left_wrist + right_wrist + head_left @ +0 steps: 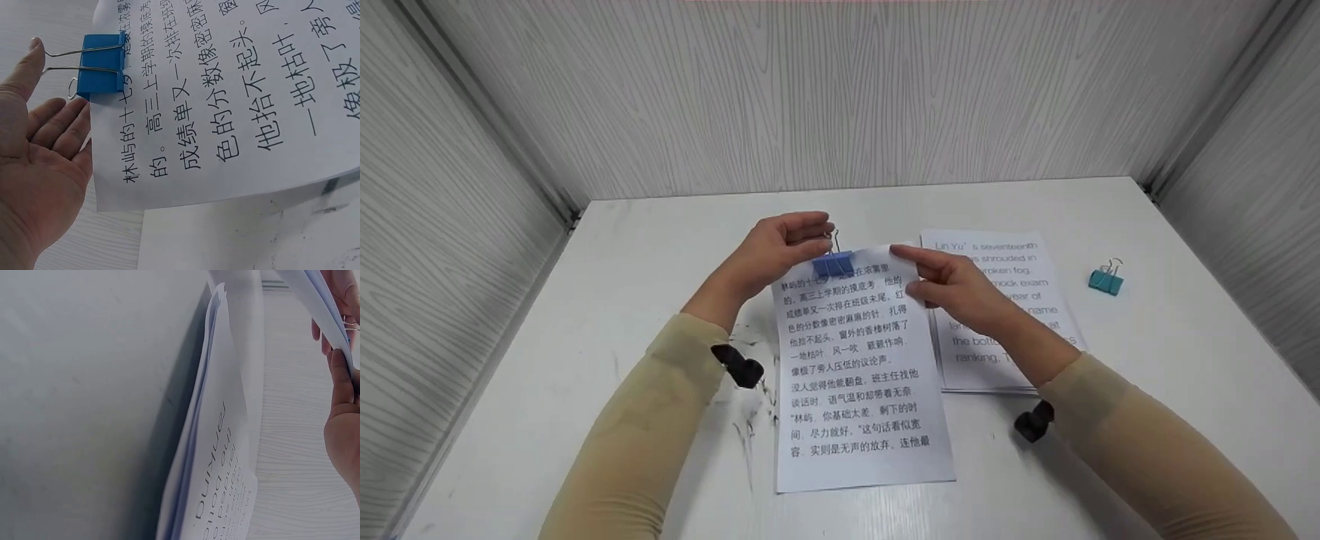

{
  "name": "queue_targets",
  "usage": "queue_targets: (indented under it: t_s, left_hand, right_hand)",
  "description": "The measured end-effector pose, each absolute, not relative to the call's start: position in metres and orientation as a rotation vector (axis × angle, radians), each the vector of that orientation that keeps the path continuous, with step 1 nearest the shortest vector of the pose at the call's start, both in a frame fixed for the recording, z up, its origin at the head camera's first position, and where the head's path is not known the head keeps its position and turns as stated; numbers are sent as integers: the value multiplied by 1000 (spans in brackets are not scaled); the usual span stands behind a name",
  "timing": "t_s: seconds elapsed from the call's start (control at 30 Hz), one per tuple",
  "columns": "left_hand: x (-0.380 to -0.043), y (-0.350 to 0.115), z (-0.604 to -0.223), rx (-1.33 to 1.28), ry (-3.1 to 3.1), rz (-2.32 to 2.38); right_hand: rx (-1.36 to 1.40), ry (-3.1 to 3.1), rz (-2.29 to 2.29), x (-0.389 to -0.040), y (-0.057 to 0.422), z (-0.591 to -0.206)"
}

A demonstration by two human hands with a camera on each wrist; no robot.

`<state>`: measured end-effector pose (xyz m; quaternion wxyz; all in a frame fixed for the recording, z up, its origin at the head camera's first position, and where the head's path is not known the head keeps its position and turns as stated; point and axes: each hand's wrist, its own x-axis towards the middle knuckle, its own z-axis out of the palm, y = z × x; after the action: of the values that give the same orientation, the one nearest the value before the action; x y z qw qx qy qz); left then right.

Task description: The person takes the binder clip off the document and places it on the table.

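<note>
A blue binder clip [833, 265] sits on the top edge of a paper stack [859, 375] printed with Chinese characters. My left hand [50, 140] is beside the clip, its thumb tip at the end of one wire handle and its other fingers loosely spread behind the paper. At the stack's upper right corner, my right hand [956, 285] pinches the sheets between thumb and fingers. The right wrist view shows this right hand [343, 422] edge-on, with the paper raised above the table.
To the right lies a second paper stack [982, 371] with English text, partly under my right forearm. Beyond it a teal binder clip [1106, 279] rests on the white table [1170, 360]. Dark marks show on the tabletop left of the Chinese pages. Pale wood-grain panels [840, 97] enclose the back and sides.
</note>
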<state>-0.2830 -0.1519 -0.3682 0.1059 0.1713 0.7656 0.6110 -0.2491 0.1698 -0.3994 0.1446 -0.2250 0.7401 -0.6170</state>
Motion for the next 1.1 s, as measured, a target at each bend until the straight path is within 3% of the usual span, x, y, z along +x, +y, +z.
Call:
queue_targets:
  t_s: [1.1]
  left_hand:
    - [-282,-146,-364,467,2268,1986]
  right_hand:
    - [-624,2074,-1808,-252,167,-402]
